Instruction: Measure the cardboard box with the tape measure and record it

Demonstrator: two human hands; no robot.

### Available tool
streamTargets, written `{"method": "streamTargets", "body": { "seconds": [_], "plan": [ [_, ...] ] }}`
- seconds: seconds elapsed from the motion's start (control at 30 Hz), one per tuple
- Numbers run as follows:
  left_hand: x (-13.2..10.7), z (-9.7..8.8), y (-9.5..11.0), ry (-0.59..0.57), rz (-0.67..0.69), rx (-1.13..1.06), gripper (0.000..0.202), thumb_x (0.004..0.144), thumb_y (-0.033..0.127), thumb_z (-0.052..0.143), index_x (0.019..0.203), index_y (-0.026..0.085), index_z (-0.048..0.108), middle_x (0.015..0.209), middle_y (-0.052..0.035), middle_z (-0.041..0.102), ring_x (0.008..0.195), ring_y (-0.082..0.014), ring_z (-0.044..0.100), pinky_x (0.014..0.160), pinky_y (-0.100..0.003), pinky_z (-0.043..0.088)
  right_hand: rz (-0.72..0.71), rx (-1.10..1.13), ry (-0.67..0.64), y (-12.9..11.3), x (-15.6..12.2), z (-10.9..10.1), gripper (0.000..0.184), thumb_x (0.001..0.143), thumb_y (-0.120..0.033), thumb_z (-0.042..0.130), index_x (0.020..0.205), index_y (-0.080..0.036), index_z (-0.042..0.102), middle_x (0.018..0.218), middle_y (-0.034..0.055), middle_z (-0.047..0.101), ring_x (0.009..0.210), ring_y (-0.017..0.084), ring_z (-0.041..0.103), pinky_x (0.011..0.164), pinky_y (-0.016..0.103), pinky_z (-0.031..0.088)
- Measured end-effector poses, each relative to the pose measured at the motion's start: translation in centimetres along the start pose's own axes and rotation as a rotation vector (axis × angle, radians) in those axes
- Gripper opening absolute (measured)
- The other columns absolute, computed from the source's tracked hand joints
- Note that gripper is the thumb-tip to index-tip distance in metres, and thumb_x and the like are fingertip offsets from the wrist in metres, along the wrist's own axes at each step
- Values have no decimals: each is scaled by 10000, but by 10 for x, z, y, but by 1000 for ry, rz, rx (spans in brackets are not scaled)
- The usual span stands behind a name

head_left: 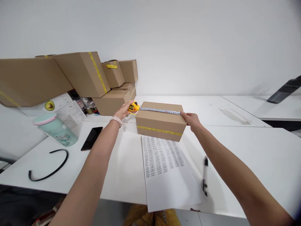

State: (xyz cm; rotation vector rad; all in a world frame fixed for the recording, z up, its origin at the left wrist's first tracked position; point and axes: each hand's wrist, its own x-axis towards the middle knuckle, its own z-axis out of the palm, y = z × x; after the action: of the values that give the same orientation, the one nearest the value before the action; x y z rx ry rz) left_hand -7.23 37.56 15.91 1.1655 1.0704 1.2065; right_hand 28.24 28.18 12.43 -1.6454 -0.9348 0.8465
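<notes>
A closed cardboard box [160, 121] with a yellow tape band sits on the white table [246, 150] in front of me. My left hand [123, 110] grips a yellow tape measure case [133, 107] at the box's left top edge. Its white blade [160, 110] lies stretched across the box top. My right hand [191, 119] pinches the blade's end at the box's right top edge.
A printed sheet [164, 166] lies before the box, with a black pen [205, 175] to its right. On the left are a black phone [92, 138], a teal bottle [55, 128], a black curved band [48, 164] and a stack of cardboard boxes [82, 75].
</notes>
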Motion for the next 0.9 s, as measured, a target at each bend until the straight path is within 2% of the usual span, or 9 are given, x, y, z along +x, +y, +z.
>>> {"method": "streamTargets", "body": {
  "seconds": [0.13, 0.23, 0.3, 0.37, 0.43, 0.57, 0.63, 0.73, 0.9],
  "plan": [
    [-20, 4, 32, -69, 73, 22, 319, 790, 378, 800, 945, 114, 710, 927, -128, 760, 924, -259, 722, 733, -317, 620, -37, -26, 80, -8, 3, -7, 321, 725, -326, 833, 641, -204, 549, 639, 28, 589, 675, 169, 551, 614, 311, 495],
    [-51, 3, 57, -174, 111, 34, 317, 797, 371, 795, 982, 121, 734, 1028, -132, 757, 998, -271, 709, 819, -353, 624, -123, 27, 137, -26, 8, -14, 283, 817, -330, 745, 673, -203, 536, 686, 12, 586, 719, 146, 543, 671, 280, 479],
    [-83, 2, 61, -306, 93, 61, 348, 798, 374, 793, 1030, 121, 742, 1102, -146, 744, 1022, -282, 701, 859, -388, 619, -207, 116, 154, -41, 12, -19, 256, 883, -338, 663, 707, -200, 539, 766, 18, 620, 778, 139, 572, 731, 270, 482],
    [-125, 5, 47, -461, 19, 103, 410, 790, 396, 797, 1097, 130, 738, 1171, -169, 720, 1008, -295, 700, 857, -408, 615, -280, 165, 116, -53, 16, -20, 243, 912, -347, 624, 733, -195, 561, 852, 33, 661, 857, 146, 602, 803, 278, 484],
    [-171, 14, 16, -521, -80, 29, 479, 753, 425, 830, 1138, 162, 719, 1209, -171, 694, 1010, -287, 697, 869, -404, 608, -327, 104, 6, -61, 19, -16, 239, 915, -370, 628, 759, -190, 613, 913, 46, 690, 918, 164, 607, 866, 299, 474],
    [-237, 55, -48, -620, -392, -300, 669, 665, 420, 904, 1232, 240, 597, 1035, -88, 683, 813, -266, 748, 784, -425, 597, -347, -217, -336, -69, 22, 12, 252, 888, -431, 674, 869, -185, 725, 1000, 71, 728, 939, 207, 611, 878, 322, 466],
    [-244, 79, -58, -619, -403, -387, 590, 681, 405, 902, 1143, 204, 594, 1015, -65, 656, 812, -269, 757, 813, -429, 588, -352, -382, -349, -73, 26, 31, 280, 891, -456, 656, 926, -192, 741, 1057, 81, 732, 941, 220, 620, 860, 323, 475],
    [-226, 104, -47, -572, -338, -398, 555, 726, 517, 846, 1061, 135, 622, 1037, -95, 658, 751, -262, 750, 774, -432, 591, -347, -513, -229, -77, 41, 56, 313, 935, -448, 559, 970, -195, 740, 1114, 104, 726, 972, 236, 624, 882, 342, 479],
    [-188, 109, -24, -516, -389, -356, 562, 752, 553, 797, 1066, 112, 647, 1123, -154, 697, 733, -284, 755, 752, -443, 589, -292, -587, -123, -68, 66, 73, 271, 935, -366, 524, 898, -187, 725, 1062, 140, 727, 1006, 273, 626, 935, 405, 461]
  ]
}}
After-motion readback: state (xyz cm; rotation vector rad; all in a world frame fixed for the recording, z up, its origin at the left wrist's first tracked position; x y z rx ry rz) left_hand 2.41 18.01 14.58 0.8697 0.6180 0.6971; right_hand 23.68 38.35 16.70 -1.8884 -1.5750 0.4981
